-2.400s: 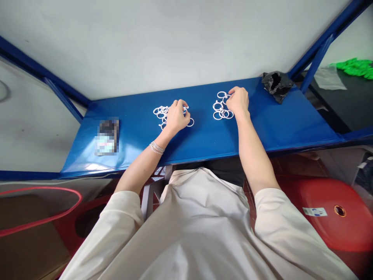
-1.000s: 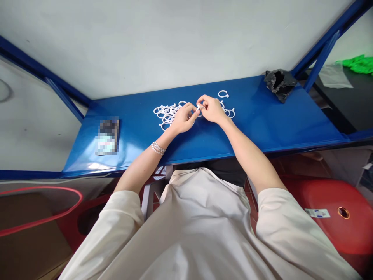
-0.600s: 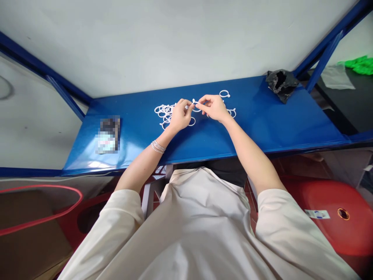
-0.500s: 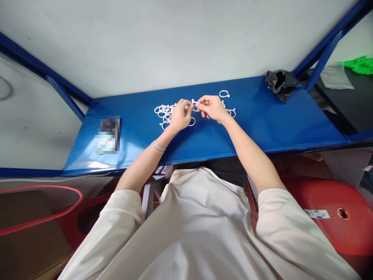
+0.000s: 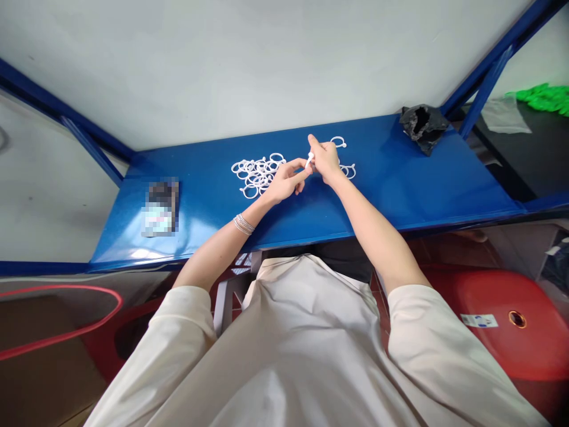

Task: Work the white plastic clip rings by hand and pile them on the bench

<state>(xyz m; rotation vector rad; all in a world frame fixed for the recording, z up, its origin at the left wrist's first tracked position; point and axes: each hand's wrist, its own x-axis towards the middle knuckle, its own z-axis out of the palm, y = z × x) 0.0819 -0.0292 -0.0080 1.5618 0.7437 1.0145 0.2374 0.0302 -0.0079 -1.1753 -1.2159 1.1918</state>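
Observation:
Between my two hands a white plastic ring is held, seen edge-on and partly hidden by the fingers. My left hand pinches its lower end with the fingertips. On the other side my right hand is closed around it, thumb pointing up. Left of the hands lies a loose pile of similar white rings, each with a small knob. Several more rings lie just right of my right wrist, partly covered by it. A single ring rests behind my right hand.
The blue table meets a pale wall. A blurred-out item lies at the left, and a crumpled black bag sits at the back right. Below the table on the right is a red plastic stool.
The ring between my hands has turned from lying sideways to nearly upright. My left hand has shifted right, uncovering more of the pile, and my right thumb now points up.

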